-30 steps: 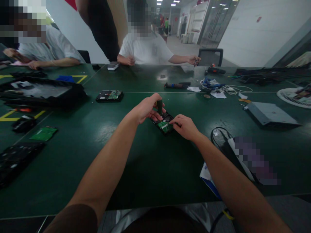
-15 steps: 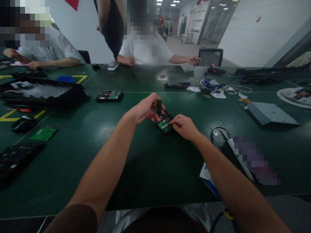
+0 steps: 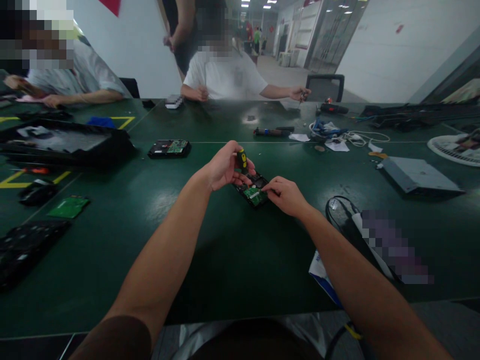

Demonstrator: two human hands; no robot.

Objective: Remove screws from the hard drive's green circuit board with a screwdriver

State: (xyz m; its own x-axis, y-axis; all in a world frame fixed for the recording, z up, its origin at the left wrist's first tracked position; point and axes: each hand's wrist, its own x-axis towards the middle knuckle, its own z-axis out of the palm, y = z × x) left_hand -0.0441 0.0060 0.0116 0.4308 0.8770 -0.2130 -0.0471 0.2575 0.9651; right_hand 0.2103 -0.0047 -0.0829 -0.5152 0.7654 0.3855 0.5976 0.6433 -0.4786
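Note:
My left hand (image 3: 228,167) grips the short, stubby yellow-and-black handle of a screwdriver (image 3: 243,159), held upright; its tip is hidden behind my fingers. Under it, in the middle of the table, lies a hard drive (image 3: 255,196), black with a green circuit board, turned at an angle. My right hand (image 3: 284,195) is closed, its thumb and fingertips pressed together against the drive's right edge. A second hard drive (image 3: 169,148) with a green board rests farther off to the left, apart from both hands.
At left on the green table (image 3: 232,270) are a black plastic housing (image 3: 67,142), a loose green circuit board (image 3: 68,206) and a black part (image 3: 28,245). To the right stand a grey metal box (image 3: 418,175) and cables (image 3: 337,131). A co-worker (image 3: 228,75) sits opposite.
The screwdriver handle has turned in my left hand, so more yellow shows. My right hand stays at the drive's edge. A standing person in the background has shifted.

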